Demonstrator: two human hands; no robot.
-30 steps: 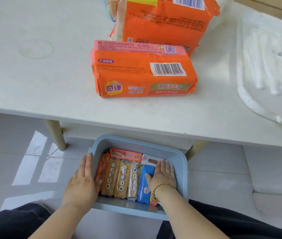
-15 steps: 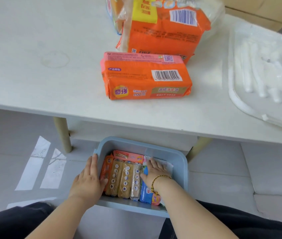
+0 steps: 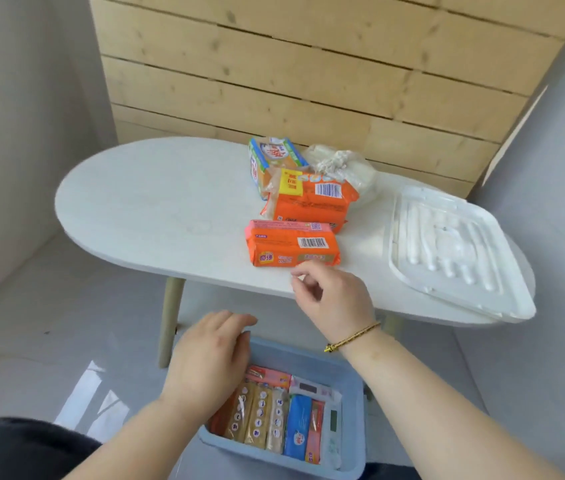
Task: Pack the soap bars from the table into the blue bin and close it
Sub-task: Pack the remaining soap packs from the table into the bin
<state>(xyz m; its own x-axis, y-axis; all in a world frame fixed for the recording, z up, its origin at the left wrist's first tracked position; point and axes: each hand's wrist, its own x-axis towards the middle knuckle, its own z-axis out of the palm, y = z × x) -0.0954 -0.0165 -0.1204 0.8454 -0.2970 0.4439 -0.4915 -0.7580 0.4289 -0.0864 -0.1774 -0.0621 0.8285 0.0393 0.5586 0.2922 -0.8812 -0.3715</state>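
The blue bin [image 3: 350, 379] sits on the floor in front of me, filled with several wrapped soap bars [image 3: 274, 417] standing in a row. My left hand [image 3: 208, 355] rests on the bin's left rim, fingers spread, holding nothing. My right hand [image 3: 333, 299] hovers over the table's front edge, fingers loosely curled and empty, just in front of an orange soap pack [image 3: 291, 247]. Behind that lie a second orange pack [image 3: 308, 206], a blue-and-green pack [image 3: 270, 157] and a clear bag [image 3: 343, 168]. The white lid [image 3: 447, 251] lies on the table's right end.
The oval white table [image 3: 153, 209] stands on pale legs [image 3: 170, 320] against a wooden plank wall [image 3: 308, 64]. Grey floor surrounds the bin. My dark-clothed knees flank the bin at the bottom edge.
My right hand has left the bin and risen to the table edge near the orange pack. My left hand has shifted up along the bin's left rim. The camera has tilted up.
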